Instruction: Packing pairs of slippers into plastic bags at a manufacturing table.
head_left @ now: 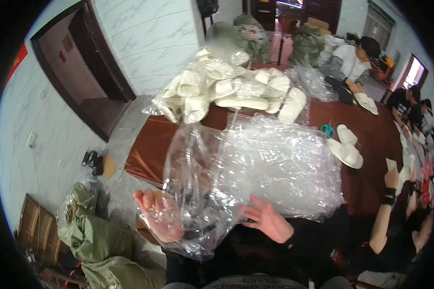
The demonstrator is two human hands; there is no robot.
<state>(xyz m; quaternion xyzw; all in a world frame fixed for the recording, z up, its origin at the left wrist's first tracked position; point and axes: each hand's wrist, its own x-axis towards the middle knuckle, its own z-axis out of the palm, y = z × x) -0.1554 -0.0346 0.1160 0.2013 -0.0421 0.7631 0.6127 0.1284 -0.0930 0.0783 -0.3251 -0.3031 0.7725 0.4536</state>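
Note:
A large clear plastic bag (193, 168) hangs loosely off the near table edge, its film spread in front of my body. My left hand (160, 216) is at the bag's lower left, fingers bent up together and film lying over the palm; it appears to grip the bag. At the bag's right side, my right hand (270, 221) is open with fingers spread, close to the near edge of a flat stack of clear plastic bags (284, 168). Beyond the stack lies a heap of cream slippers (226, 89), partly wrapped in clear film.
Right of the stack on the brown-covered table (373, 144) lie teal-handled scissors (327, 130) and a slipper pair (346, 149). A person (354, 67) handles slippers at the far right; another person's hand (392, 178) is nearer. Green sacks (99, 236) fill the floor at left.

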